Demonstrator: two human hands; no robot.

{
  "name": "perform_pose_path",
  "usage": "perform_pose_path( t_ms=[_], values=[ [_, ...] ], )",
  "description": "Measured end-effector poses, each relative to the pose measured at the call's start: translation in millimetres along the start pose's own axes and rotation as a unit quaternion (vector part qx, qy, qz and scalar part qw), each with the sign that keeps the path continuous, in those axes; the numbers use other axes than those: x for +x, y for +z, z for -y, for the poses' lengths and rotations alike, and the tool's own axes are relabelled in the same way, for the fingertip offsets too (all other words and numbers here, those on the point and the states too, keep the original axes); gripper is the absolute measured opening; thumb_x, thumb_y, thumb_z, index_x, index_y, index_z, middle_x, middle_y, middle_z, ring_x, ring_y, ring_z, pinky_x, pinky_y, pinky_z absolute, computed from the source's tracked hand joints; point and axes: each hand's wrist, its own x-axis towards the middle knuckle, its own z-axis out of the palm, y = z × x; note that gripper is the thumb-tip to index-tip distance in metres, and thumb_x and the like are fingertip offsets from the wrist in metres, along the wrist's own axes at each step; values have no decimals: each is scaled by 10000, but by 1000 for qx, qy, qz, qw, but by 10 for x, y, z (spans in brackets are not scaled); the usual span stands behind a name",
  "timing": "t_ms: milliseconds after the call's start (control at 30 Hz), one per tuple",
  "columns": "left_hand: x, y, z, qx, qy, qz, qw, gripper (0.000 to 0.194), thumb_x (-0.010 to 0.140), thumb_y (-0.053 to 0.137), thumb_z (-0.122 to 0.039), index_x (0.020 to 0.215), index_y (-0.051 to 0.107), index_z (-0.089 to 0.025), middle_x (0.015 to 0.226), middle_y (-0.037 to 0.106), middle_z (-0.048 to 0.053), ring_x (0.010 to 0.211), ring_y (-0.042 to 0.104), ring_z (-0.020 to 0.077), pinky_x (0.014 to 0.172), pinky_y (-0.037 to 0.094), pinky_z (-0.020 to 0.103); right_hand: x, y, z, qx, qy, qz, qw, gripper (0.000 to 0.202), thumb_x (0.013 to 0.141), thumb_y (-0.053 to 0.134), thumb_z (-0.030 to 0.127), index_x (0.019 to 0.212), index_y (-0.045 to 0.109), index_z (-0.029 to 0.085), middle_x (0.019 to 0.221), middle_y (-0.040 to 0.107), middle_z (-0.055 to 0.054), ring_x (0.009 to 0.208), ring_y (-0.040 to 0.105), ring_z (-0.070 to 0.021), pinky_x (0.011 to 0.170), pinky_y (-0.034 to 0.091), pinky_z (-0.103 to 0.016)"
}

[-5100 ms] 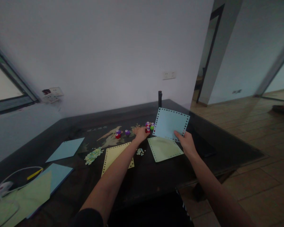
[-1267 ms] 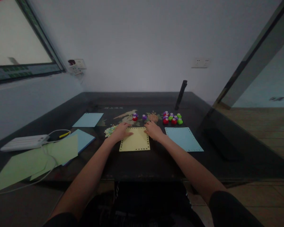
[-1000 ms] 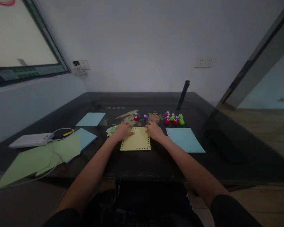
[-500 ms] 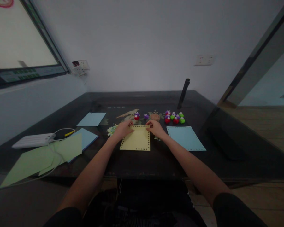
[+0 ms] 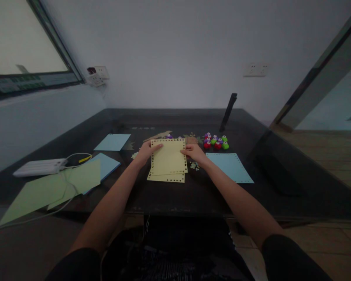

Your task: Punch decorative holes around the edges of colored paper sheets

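A yellow sheet (image 5: 169, 158) with small holes along its edges is raised above the dark table. My left hand (image 5: 148, 151) grips its left edge, thumb on the front, and my right hand (image 5: 193, 152) pinches the right edge. Beneath it, another yellow sheet (image 5: 166, 178) shows its lower strip on the table. To the right lies a light blue sheet (image 5: 229, 167) with punched edges. Behind it are several red, purple and green round pieces (image 5: 215, 141) with eye-like tops. A purple piece (image 5: 169, 136) shows just past the raised sheet's top edge.
On the left lie green sheets (image 5: 41, 193), blue sheets (image 5: 107, 166), another blue sheet (image 5: 112, 142), and a white power strip (image 5: 39, 167) with a cable. A black upright object (image 5: 228, 112) stands at the back right. A dark flat object (image 5: 276, 175) lies at the right.
Both hands have lifted one yellow sheet up off the other, which now shows below it. The raised sheet hides the red piece behind it. The view has tilted slightly.
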Motion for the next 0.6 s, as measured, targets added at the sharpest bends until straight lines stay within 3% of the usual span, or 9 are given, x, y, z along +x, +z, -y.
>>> perform_pose_path(
  t_ms=[133, 267, 400, 600],
  values=[
    [-41, 38, 24, -2, -26, 93, 995, 418, 665, 718, -320, 1026, 647, -120, 1029, 678, 156, 811, 657, 237, 744, 515, 380, 44, -59, 1, 38, -22, -43, 998, 269, 638, 673, 368, 778, 659, 140, 659, 636, -20, 523, 493, -103, 504, 362, -237],
    [-98, 69, 15, 32, -17, 146, 989, 504, 685, 697, -311, 1147, 600, -135, 1109, 654, 157, 951, 635, 278, 830, 497, 423, 59, -95, 18, 80, -37, -75, 993, 294, 619, 696, 390, 782, 657, 148, 717, 667, -35, 596, 559, -137, 578, 423, -273],
    [-139, 89, -30, 75, 10, 162, 984, 544, 690, 692, -302, 1197, 573, -145, 1167, 629, 148, 1044, 596, 298, 888, 471, 431, 49, -107, 50, 89, -62, -97, 989, 310, 615, 703, 412, 773, 646, 151, 748, 677, -41, 636, 580, -147, 628, 442, -288],
    [-179, 123, -85, 81, 31, 158, 984, 461, 652, 728, -267, 1089, 643, -147, 1109, 658, 142, 971, 629, 273, 840, 501, 392, 31, -121, 94, 59, -58, -112, 990, 352, 642, 679, 449, 836, 640, 158, 808, 683, -56, 717, 601, -166, 659, 461, -292]
  ],
)
